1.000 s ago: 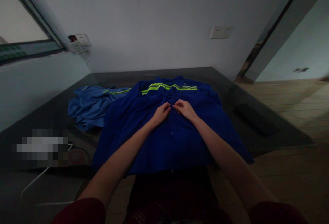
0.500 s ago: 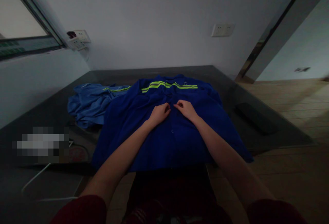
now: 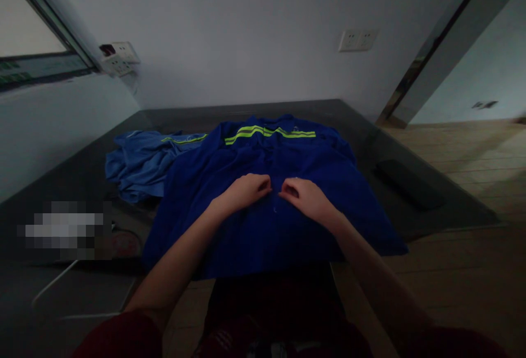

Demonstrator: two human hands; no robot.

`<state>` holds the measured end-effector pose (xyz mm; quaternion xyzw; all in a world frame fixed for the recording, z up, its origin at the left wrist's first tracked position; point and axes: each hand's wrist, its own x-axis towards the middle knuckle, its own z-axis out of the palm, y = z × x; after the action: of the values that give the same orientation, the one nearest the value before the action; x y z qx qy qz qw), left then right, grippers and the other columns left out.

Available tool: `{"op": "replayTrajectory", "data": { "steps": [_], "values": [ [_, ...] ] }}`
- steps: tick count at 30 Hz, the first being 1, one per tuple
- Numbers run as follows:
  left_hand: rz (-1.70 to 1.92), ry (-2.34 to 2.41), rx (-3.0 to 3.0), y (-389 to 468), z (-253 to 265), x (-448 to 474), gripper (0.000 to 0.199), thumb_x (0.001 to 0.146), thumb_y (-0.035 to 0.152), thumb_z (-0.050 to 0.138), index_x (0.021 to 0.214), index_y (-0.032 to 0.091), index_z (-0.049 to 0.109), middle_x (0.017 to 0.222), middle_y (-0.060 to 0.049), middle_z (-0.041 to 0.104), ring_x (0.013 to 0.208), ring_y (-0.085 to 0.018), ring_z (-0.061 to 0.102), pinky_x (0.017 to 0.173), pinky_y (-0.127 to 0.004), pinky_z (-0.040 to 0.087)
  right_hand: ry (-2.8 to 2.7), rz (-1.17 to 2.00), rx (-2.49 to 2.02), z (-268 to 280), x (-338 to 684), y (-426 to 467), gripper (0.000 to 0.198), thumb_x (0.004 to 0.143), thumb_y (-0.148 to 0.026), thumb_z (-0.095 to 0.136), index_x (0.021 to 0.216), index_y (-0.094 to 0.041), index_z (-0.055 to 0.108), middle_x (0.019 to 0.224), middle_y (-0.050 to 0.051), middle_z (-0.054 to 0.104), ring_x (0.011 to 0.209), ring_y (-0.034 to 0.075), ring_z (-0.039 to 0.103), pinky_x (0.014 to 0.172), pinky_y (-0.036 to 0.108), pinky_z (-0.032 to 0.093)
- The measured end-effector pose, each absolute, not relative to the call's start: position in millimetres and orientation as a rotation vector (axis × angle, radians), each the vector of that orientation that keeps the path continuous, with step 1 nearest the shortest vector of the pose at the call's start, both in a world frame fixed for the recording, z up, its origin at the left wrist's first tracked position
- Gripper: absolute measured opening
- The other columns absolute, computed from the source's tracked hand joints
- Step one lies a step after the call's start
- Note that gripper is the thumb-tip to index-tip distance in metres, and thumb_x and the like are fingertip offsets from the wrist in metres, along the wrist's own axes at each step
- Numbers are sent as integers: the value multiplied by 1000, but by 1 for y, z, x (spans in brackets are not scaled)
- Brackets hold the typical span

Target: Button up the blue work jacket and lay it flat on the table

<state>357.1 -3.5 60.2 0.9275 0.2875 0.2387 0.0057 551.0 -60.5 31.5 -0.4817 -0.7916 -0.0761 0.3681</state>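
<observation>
A dark blue work jacket lies spread front side up, with yellow-green stripes across its chest and its collar away from me. Over the middle of its front, my left hand is closed in a pinch at the left side of the front opening. Facing it across a small gap, my right hand pinches at the right side. The fingertips meet the dark cloth, though how much fabric they grip is hard to see. Just below them a small pale button shows on the centre line.
A crumpled lighter blue garment lies beside the jacket on the dark table. A black flat object rests on the right. At the left, a white cable runs near a blurred-out item. Wall sockets sit above the table.
Both hands have moved down the jacket front toward me, from just below the stripes to nearer the pale button. The camera view has shifted slightly.
</observation>
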Motion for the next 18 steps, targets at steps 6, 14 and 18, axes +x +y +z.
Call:
{"op": "replayTrajectory", "data": {
  "steps": [6, 14, 18],
  "values": [
    [716, 1122, 2898, -52, 16, 350, 10, 82, 19, 54, 89, 24, 60, 90, -4, 65, 81, -19, 61, 68, -27, 41, -1973, -503, -1396, -20, 527, -89, 18, 81, -32, 63, 92, -20, 54, 93, 9, 59, 87, 25, 53, 72, 35, 43],
    [1132, 1338, 2688, -45, -24, 373, 18, 88, 29, 50, 105, 23, 55, 95, -4, 61, 91, -19, 59, 78, -30, 45, -1757, -419, -1409, -36, 526, -78, 17, 79, -8, 48, 90, -20, 53, 93, 8, 60, 88, 24, 52, 80, 36, 43],
    [1196, 1215, 2701, -40, -29, 377, 16, 87, 27, 52, 101, 23, 56, 96, -4, 60, 95, -19, 57, 85, -31, 45, -1779, -402, -1412, -36, 528, -81, 16, 80, -14, 54, 95, -20, 54, 98, 10, 59, 92, 26, 52, 80, 38, 43]
  ]
}}
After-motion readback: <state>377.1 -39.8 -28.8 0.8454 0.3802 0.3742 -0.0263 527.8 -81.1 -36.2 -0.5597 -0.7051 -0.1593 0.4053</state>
